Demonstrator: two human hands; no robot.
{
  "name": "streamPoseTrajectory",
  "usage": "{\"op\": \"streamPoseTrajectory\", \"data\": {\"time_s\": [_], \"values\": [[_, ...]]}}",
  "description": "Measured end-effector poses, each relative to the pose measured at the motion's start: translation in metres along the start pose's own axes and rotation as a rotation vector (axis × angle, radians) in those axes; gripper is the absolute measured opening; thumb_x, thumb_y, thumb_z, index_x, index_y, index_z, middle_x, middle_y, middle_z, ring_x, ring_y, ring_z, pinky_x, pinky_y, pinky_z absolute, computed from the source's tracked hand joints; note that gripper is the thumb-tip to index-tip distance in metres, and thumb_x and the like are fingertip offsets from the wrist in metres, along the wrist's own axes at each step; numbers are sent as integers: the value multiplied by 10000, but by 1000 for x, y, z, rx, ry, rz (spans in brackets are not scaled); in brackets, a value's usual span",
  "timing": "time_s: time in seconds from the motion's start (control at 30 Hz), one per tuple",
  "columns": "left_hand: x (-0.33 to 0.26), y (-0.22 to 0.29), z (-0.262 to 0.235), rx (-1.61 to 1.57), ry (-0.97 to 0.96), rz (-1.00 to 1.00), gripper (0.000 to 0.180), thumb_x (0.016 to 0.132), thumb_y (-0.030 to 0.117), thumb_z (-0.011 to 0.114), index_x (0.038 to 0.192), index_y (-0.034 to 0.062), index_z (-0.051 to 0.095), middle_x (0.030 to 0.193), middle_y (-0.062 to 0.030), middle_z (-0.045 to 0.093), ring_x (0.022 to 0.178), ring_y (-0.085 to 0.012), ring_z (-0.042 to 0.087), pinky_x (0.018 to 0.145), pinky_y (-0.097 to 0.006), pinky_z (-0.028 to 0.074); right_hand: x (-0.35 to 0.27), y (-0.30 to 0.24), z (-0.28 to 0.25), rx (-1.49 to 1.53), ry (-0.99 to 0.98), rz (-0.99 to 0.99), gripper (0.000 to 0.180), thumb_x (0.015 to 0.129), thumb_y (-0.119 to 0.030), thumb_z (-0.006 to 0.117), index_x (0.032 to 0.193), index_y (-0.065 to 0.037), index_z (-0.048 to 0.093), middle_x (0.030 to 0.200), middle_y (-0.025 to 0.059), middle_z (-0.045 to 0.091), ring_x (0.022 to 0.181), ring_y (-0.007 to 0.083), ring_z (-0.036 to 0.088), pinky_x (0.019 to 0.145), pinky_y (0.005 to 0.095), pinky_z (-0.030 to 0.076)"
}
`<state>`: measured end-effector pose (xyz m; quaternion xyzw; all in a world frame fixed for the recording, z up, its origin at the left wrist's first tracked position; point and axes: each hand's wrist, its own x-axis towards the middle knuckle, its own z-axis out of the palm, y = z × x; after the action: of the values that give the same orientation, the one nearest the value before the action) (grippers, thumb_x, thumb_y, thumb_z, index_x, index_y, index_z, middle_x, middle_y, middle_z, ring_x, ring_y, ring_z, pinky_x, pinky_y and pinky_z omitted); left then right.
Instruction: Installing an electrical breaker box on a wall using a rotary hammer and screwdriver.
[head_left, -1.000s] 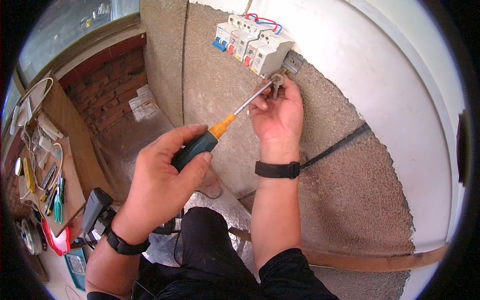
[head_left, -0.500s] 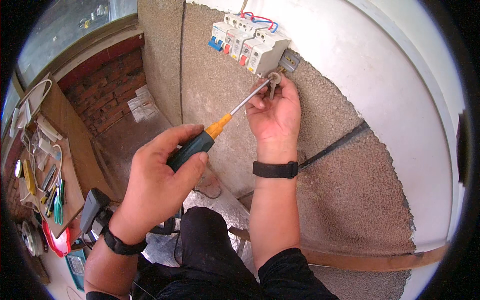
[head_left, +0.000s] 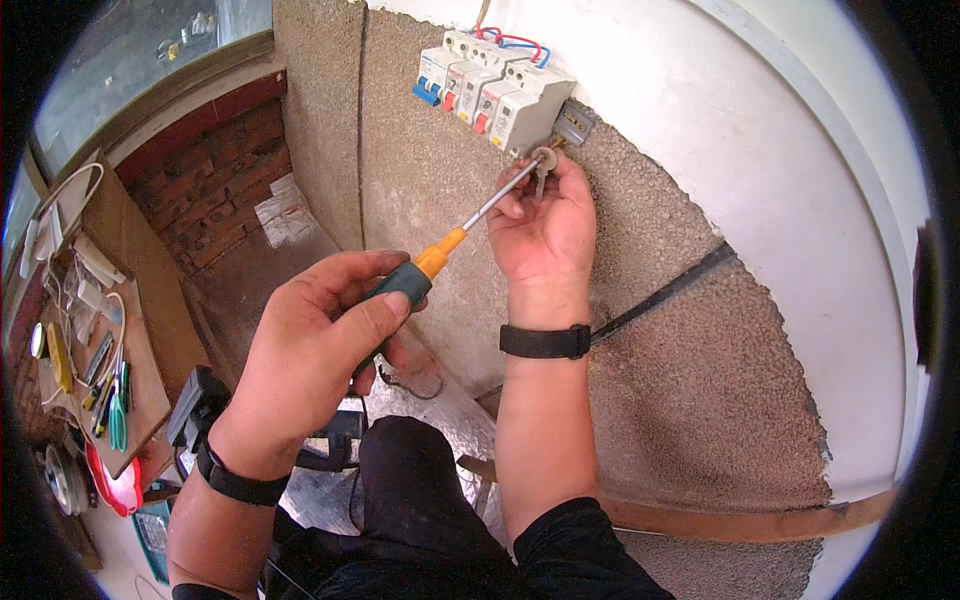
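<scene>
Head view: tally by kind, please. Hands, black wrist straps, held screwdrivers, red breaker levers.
Hands (left hand, right hand): 2
Black wrist straps (one per wrist): 2
Held screwdriver (dark green and yellow handle, in the left hand): 1
Red breaker levers: 2
Total: 7

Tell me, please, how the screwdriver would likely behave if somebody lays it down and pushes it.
The screwdriver would probably stay stiff, since its thin metal shaft looks straight. It may roll in a curve, because the handle looks rounded and much thicker than the shaft, though the left hand partly hides its shape.
</scene>
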<state>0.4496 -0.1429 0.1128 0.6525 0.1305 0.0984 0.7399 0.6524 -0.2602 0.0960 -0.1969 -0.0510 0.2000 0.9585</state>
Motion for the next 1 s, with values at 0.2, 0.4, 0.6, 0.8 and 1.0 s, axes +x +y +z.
{"op": "streamPoseTrajectory", "data": {"time_s": [0.2, 0.4, 0.6, 0.8, 1.0], "values": [[7, 4, 4, 31, -9, 31, 431, 897, 151, 635, 1267, -44, 531, 986, -98, 683, 661, -96, 623, 456, -175, 441, -7, 0, 1, 17, -17, -13, 222, 993, -276, 526, 957, -71, 603, 821, 57, 622, 721, 164, 586, 524, 244, 423], [12, 8, 3, 103, -11, 61, 415, 899, 135, 636, 1259, -47, 542, 966, -79, 679, 652, -82, 616, 455, -174, 434, -17, 5, 3, -41, 44, -24, 275, 999, -390, 529, 1034, -123, 582, 883, 9, 628, 742, 135, 579, 571, 243, 435], [12, 4, 6, 237, 55, 179, 381, 872, 66, 652, 1232, -32, 573, 952, -82, 670, 694, -93, 621, 558, -208, 480, -50, 30, -11, -210, 59, 45, 301, 1002, -380, 531, 1042, -88, 590, 902, 40, 632, 804, 162, 621, 664, 286, 479], [16, -1, 2, 915, 163, 790, 382, 852, 12, 660, 1227, -4, 586, 975, -103, 667, 826, -126, 631, 710, -247, 505, -57, 49, 12, -226, -23, -29, 307, 1004, -377, 524, 1007, -71, 554, 883, 80, 609, 777, 230, 625, 702, 358, 504], [-7, -9, -9, -80, 2, 93, 384, 896, 41, 622, 1266, 3, 526, 925, -89, 659, 781, -129, 634, 670, -221, 487, -53, 52, 17, -62, -39, -47, 270, 1038, -337, 445, 983, -83, 519, 817, 40, 533, 731, 211, 548, 717, 373, 480]]}}
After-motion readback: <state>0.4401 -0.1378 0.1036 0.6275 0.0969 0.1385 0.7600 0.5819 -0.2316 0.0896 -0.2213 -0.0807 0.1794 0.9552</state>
